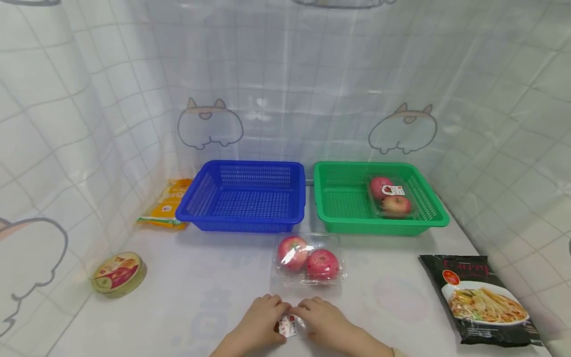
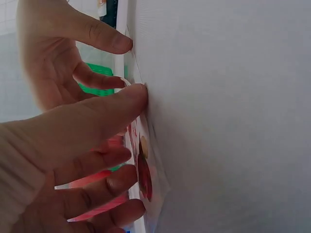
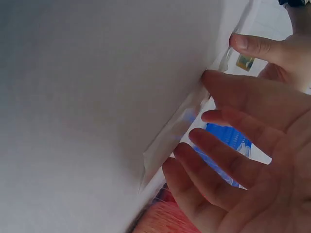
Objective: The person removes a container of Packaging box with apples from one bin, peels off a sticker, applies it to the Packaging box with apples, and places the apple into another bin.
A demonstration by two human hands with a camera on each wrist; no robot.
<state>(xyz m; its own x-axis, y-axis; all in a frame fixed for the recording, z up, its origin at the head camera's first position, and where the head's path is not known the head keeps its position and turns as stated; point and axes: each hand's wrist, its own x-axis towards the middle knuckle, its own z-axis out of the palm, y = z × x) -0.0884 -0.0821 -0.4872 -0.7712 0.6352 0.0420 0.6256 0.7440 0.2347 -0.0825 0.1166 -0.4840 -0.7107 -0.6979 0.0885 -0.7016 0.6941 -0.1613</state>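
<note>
A small white sticker label (image 1: 287, 326) with red print lies low over the table between my hands, with clear film at its edge. My left hand (image 1: 262, 321) holds it from the left, its thumb at one end and fingertips along the other side. From the right, my right hand (image 1: 324, 323) holds the film and label edge with bent fingers. The fingertips nearly meet; exact contact is partly hidden. In the left wrist view the label (image 2: 145, 167) appears almost edge-on. Just beyond the hands sits a clear plastic box of two apples (image 1: 322, 264).
A blue basket (image 1: 296, 218) stands behind, beside a green basket (image 1: 383, 229) holding a labelled apple box (image 1: 396, 204). Left are a yellow packet (image 1: 167, 206) and a round tin (image 1: 119, 275); right is a black noodle packet (image 1: 486, 302). A patterned curtain (image 1: 285, 74) encloses the table.
</note>
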